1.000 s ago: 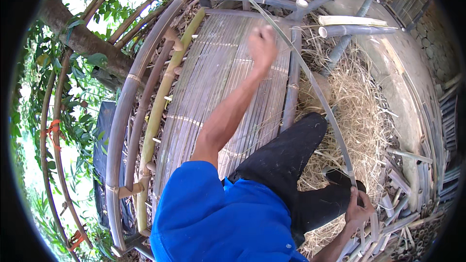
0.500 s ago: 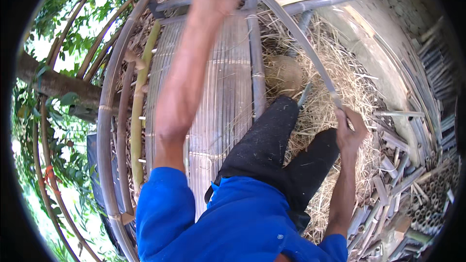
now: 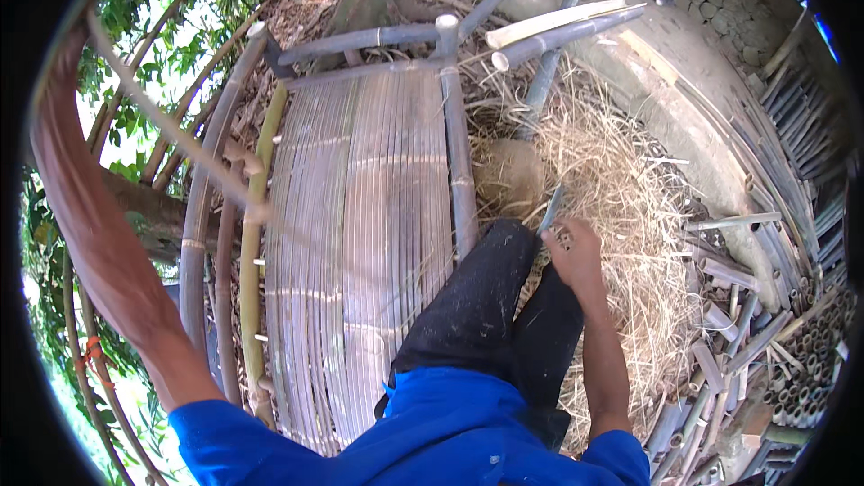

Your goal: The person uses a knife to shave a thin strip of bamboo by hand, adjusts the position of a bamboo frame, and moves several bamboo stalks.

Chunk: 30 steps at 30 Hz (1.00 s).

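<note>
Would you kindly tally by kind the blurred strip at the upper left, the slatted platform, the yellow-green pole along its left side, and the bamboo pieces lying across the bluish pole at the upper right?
Blurred strip: 1
Slatted platform: 1
Yellow-green pole: 1
Bamboo pieces: 2, a pale piece and a grey piece
Total: 5

One head-worn fisheye — facing down; close above the lap (image 3: 468, 306).

- Lower centre of the frame: the person wears a bright blue shirt (image 3: 423, 423) with a small, pale, round spot (image 3: 494, 460).
- Lower left and lower right: matching blue sleeves (image 3: 225, 441).
- Centre: black trousers (image 3: 472, 292), flecked with pale specks.
</note>
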Available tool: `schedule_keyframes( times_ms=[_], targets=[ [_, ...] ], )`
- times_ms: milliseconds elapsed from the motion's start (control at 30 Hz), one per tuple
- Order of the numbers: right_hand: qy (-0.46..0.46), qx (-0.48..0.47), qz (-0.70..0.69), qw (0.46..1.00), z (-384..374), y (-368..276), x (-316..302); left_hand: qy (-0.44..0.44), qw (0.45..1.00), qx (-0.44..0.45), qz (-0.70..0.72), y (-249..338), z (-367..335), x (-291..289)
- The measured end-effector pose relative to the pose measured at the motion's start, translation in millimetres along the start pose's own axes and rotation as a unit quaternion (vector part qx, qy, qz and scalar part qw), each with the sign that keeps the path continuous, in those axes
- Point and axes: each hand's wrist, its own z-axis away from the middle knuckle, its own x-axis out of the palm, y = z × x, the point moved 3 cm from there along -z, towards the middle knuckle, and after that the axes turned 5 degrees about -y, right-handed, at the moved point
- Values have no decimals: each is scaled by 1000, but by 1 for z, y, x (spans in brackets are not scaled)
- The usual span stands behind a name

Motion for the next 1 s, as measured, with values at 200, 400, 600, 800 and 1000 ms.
schedule_keyframes(
  times_ms=[200, 400, 600, 800, 1000],
  targets=[
    [-85, 38, -57, 994, -7, 7, 43, 128, 944, -195, -234, -2, 100, -82],
    [-93, 38, -41, 994, -8, 35, 58, 174, 819, -306, -452, -91, 311, -57],
    [-142, 90, -31, 985, -21, 13, 73, 198, 729, -471, -456, -93, 492, 8],
    [-172, 59, -22, 983, -47, 16, 82, 191, 743, -372, -522, -112, 543, 54],
    [-155, 35, -38, 987, -45, 11, 83, 158, 742, -450, -472, -149, 563, 57]
  ],
)
